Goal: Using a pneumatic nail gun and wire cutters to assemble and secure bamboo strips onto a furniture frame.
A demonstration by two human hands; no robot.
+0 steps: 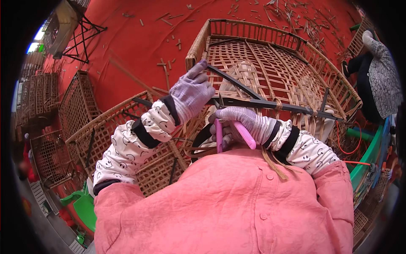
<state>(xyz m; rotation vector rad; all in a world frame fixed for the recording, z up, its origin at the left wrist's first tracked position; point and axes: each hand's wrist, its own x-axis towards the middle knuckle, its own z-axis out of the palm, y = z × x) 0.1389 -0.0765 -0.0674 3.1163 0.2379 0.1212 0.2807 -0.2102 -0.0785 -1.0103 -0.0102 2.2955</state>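
My right hand (pixel 249 120), in a lavender knit glove, is wrapped round pliers with pink handles (pixel 244 134). Their dark jaws point up beside a dark metal bar (pixel 270 105) of the woven wicker basket frame (pixel 277 63) in front of me. Just left of them, my left hand (pixel 192 91), gloved alike, is closed with its fingertips near the basket's left corner. What its fingers hold, if anything, is hidden. A blurred thin strip (pixel 129 72) slants through the air left of that hand. Loose flat cane strips (pixel 275 165) hang below my right wrist.
Another woven wicker piece (pixel 110 135) lies under my left arm. Wicker baskets (pixel 78 97) stand at the left, near a green plastic chair (pixel 84 209). Scraps of cane (pixel 167 74) litter the red floor covering (pixel 127 34). A person (pixel 382 76) in patterned clothes is at the right.
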